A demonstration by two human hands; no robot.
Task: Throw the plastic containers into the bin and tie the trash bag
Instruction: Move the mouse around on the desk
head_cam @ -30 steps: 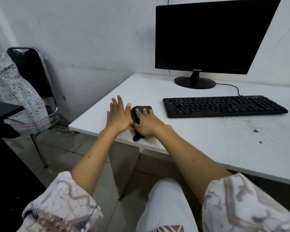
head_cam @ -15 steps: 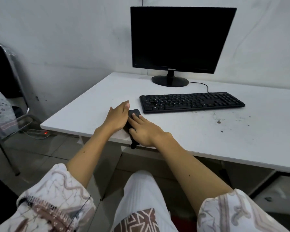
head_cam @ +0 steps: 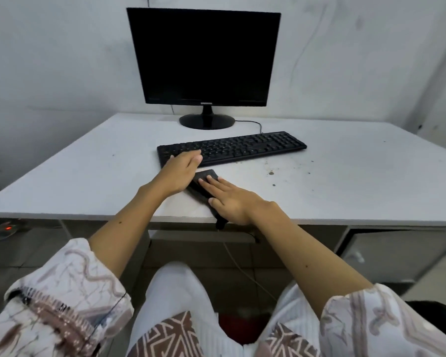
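Note:
A folded black thing (head_cam: 204, 185), perhaps a trash bag, lies flat on the white desk (head_cam: 88, 181) near its front edge, one end hanging over the edge. My right hand (head_cam: 232, 199) lies flat on it with straight fingers. Beside its left side sits my left hand (head_cam: 180, 171), fingers straight and together, touching its edge. No plastic containers or bin are in view.
A black keyboard (head_cam: 232, 148) lies just behind the hands, with a dark monitor (head_cam: 204, 57) on its stand behind that. The wall closes the back. Under the desk are a cable (head_cam: 242, 264), tiled floor and a red object (head_cam: 240, 328) by my knees.
The camera has swung to the right and now faces the desk squarely; the chair at the left has left the view. Both hands stay flat at the black thing, now nearer the keyboard.

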